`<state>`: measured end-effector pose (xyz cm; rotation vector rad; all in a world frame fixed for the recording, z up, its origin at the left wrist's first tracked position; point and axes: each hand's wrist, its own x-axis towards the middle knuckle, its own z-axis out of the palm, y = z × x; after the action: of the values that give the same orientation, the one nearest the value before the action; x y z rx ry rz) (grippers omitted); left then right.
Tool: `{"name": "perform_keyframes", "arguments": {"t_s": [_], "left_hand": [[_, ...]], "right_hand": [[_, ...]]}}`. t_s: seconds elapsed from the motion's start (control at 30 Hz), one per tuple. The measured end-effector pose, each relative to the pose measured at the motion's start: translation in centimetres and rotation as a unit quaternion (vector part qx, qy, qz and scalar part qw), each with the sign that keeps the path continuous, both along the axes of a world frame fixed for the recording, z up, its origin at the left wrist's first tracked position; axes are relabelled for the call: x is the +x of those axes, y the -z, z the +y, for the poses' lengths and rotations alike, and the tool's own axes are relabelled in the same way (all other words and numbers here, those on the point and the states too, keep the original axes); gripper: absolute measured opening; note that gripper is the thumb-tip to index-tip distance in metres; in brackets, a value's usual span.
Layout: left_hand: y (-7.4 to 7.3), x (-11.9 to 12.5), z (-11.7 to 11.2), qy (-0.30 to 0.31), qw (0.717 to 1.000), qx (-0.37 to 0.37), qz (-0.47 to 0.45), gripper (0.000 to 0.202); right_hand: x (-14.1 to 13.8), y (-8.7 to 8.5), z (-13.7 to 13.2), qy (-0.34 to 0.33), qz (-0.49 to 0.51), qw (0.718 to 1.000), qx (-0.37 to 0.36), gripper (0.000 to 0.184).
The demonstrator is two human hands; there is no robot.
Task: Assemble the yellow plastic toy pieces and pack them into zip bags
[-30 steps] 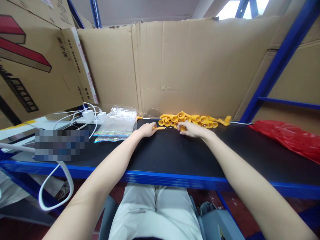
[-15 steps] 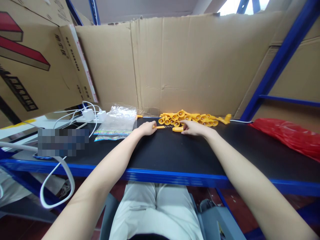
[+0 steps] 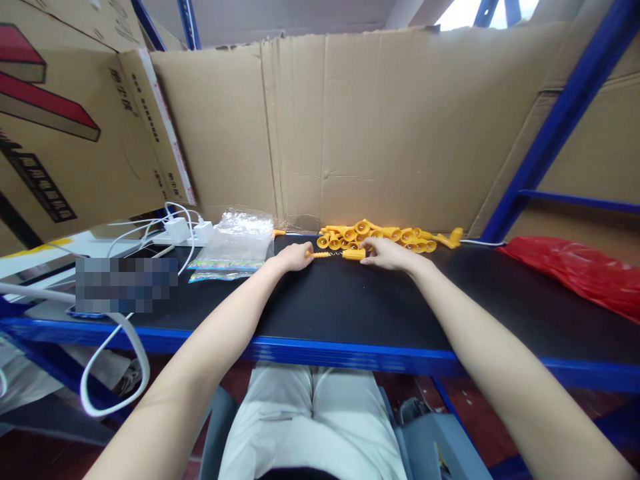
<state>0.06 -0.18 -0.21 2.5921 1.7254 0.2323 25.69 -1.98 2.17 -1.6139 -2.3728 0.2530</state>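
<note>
Between the fingers of my left hand (image 3: 297, 256) is the left end of a thin yellow ridged rod (image 3: 321, 254). A small metal spring (image 3: 336, 253) extends from the rod's right end. My right hand (image 3: 383, 255) pinches the right end of a yellow ribbed sleeve (image 3: 354, 254), whose left end is at the spring. Rod, spring and sleeve lie roughly in one line just above the black tabletop. Directly behind my right hand is a pile of yellow funnel-ended parts (image 3: 363, 228); its fingers hide some of them.
Clear plastic bags (image 3: 235, 247) lie left of my left hand. Farther left are white chargers (image 3: 176, 229) with cables and a blurred-out object (image 3: 127, 285). A red plastic bag (image 3: 575, 270) is at the right. A cardboard sheet (image 3: 390, 133) stands behind the black tabletop (image 3: 340, 307).
My right hand has brought the yellow sleeve slightly left, closer to the rod, and the visible stretch of spring is shorter. My left hand has stayed in place.
</note>
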Motion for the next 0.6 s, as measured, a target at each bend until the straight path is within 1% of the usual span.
{"name": "perform_keyframes", "arguments": {"t_s": [0.1,0.17,0.23,0.3,0.43,0.6], "left_hand": [[0.29,0.1,0.23,0.025,0.999,0.007,-0.021,0.028],[0.55,0.21,0.41,0.041,0.998,0.025,-0.035,0.028],[0.75,0.29,0.53,0.042,0.997,0.04,-0.043,0.03],[0.81,0.31,0.55,0.043,0.997,0.039,-0.058,0.033],[0.51,0.32,0.34,0.058,0.991,0.027,-0.115,0.033],[0.0,0.43,0.07,0.043,0.986,0.077,-0.138,0.03]], "right_hand": [[-0.43,0.33,0.04,-0.019,0.031,0.999,0.004,0.039],[-0.7,0.42,-0.01,-0.037,0.055,0.998,0.012,0.038],[-0.85,0.41,-0.07,-0.053,0.078,0.995,0.025,0.038],[-0.83,0.37,-0.08,-0.066,0.103,0.992,0.024,0.038],[-0.55,0.39,0.08,-0.079,0.151,0.985,-0.023,0.04],[-0.25,0.75,0.37,-0.075,0.217,0.97,-0.086,0.036]]}}
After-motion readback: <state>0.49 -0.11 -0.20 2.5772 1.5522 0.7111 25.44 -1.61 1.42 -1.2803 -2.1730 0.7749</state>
